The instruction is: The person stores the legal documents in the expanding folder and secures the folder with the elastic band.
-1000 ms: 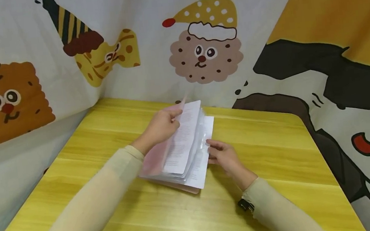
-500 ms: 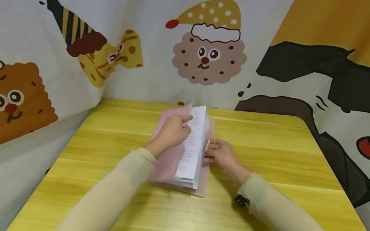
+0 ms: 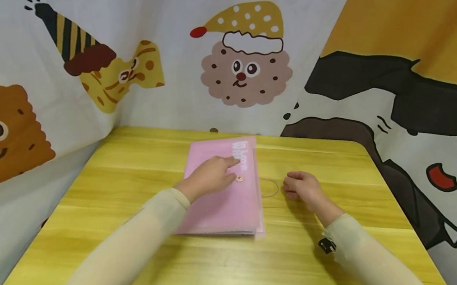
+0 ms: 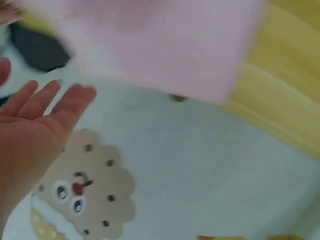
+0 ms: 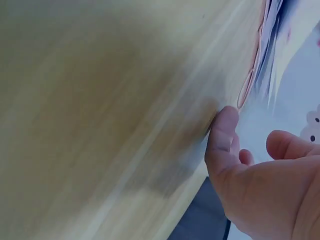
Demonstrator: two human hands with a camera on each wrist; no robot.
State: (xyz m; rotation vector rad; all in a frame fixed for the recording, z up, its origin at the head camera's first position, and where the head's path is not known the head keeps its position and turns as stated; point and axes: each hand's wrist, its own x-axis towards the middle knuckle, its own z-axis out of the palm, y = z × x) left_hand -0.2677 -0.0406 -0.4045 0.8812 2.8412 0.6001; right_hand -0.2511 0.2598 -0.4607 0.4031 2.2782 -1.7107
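Note:
A pink document folder (image 3: 218, 204) lies on the wooden table with its cover down, pale lettering (image 3: 240, 155) near the top right and a small round button (image 3: 239, 178) below that. My left hand (image 3: 209, 177) is over the cover, fingers reaching toward the lettering and button; the left wrist view shows its fingers extended beside the blurred pink cover (image 4: 165, 45). From the folder's right edge a thin cord loop (image 3: 277, 187) sticks out. Just right of that loop, my right hand (image 3: 302, 189) is loosely bent and holds nothing. In the right wrist view its thumb and fingers are apart.
The yellow wood-grain table (image 3: 332, 252) has a rounded far right corner. Behind it hangs a white curtain (image 3: 183, 110) with cartoon prints, close to the table's back edge. A small black object (image 3: 327, 245) shows at the right sleeve's cuff.
The folder's cover has come down over the printed pages, which are now hidden. My right hand has let go of the folder's edge and moved right, and the cord loop has come into view.

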